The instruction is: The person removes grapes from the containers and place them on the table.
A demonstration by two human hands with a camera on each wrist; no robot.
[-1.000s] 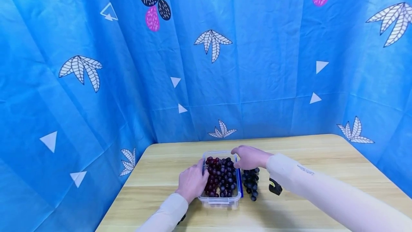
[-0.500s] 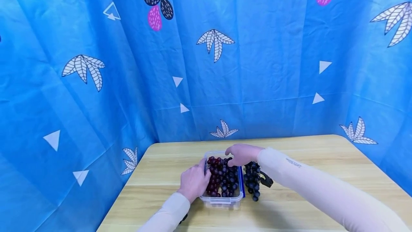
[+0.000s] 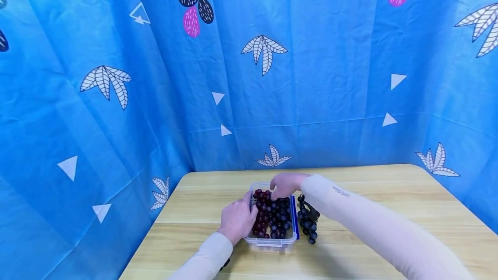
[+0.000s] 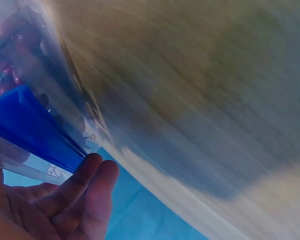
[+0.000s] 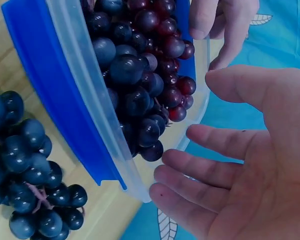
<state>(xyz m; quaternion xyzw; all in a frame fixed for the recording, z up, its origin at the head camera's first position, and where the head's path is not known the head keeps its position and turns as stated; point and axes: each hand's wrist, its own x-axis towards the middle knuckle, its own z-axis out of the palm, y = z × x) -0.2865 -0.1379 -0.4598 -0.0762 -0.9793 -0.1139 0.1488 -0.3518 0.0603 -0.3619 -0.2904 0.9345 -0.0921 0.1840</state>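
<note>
A clear plastic container [image 3: 271, 243] with blue side flaps stands on the table. Inside lie red grapes [image 5: 172, 75] and dark grapes [image 5: 127, 70]. My left hand [image 3: 238, 219] grips the container's left wall, thumb at the rim; in the left wrist view its fingertips are by a blue flap [image 4: 35, 132]. Over the container's far end hovers my right hand [image 3: 285, 185]; in the right wrist view its fingers are spread and hold nothing. Another dark grape bunch [image 5: 25, 170] lies on the table, right of the container, partly covered by the right forearm's wrist gear in the head view.
The light wooden table [image 3: 369, 211] extends on both sides of the container. A blue patterned curtain [image 3: 323, 81] hangs behind it and at the left and right. A black wrist strap piece [image 3: 312, 213] hangs under the right sleeve, over the loose bunch.
My right hand has moved left, from the container's right rim to over the grapes at its far end. The left hand keeps its hold on the container. The head view has shifted slightly.
</note>
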